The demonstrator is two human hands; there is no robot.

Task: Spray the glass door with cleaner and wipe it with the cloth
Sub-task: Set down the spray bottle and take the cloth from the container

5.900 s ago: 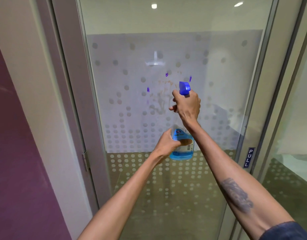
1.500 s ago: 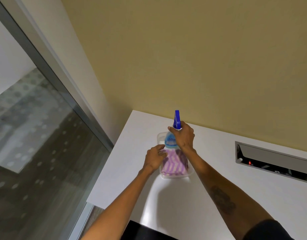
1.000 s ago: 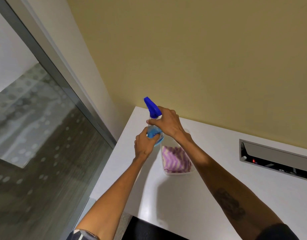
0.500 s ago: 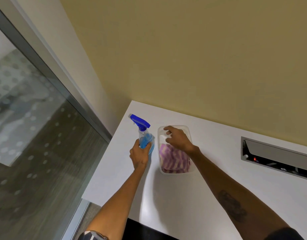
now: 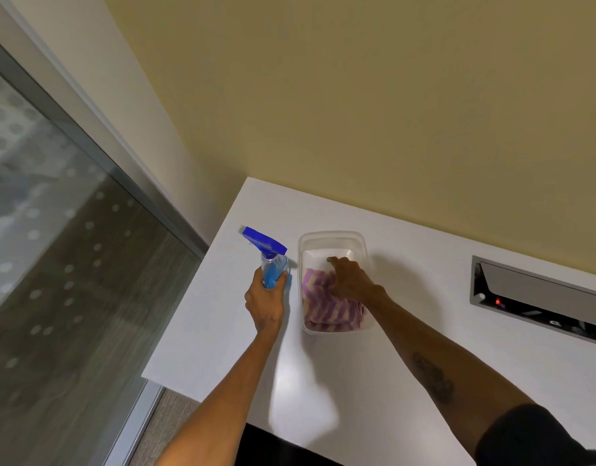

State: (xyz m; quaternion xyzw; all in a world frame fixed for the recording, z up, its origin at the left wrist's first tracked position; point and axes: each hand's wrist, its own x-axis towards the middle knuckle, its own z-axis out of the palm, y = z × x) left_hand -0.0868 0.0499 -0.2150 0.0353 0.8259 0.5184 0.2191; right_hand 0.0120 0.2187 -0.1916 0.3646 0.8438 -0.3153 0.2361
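- Standing at a white table (image 5: 407,348) set against a yellow wall (image 5: 357,95), with both bare arms reaching forward over it.
- Gripping the spray bottle (image 5: 271,264) low on its body with the left hand (image 5: 264,302), fingers (image 5: 283,280) wrapped around the clear plastic holding the blue cleaner.
- Keeping the spray bottle upright at the table's left part, its blue trigger head pointing left toward the glass; whether its base is touching the table cannot be told, being hidden by the hand.
- Reaching into the clear plastic container (image 5: 333,237) with the right hand (image 5: 348,280), just to the right of the bottle.
- Resting loosely spread fingers on top of the cloth (image 5: 327,312), not yet closing around it; index finger stretching toward the empty far end of the container.
- Lying crumpled in the near half of the container: the cloth, striped purple and pale yellow, partly covered by the right hand.
- Showing at far left, well apart from both hands: the glass door (image 5: 54,247) with its frosted dot pattern and grey metal frame.
- Sitting recessed in the table at right: a grey cable hatch (image 5: 538,297) with a small red light inside.
- Showing a dark tattoo on the right forearm and a dark sleeve (image 5: 542,435) at the lower right corner.
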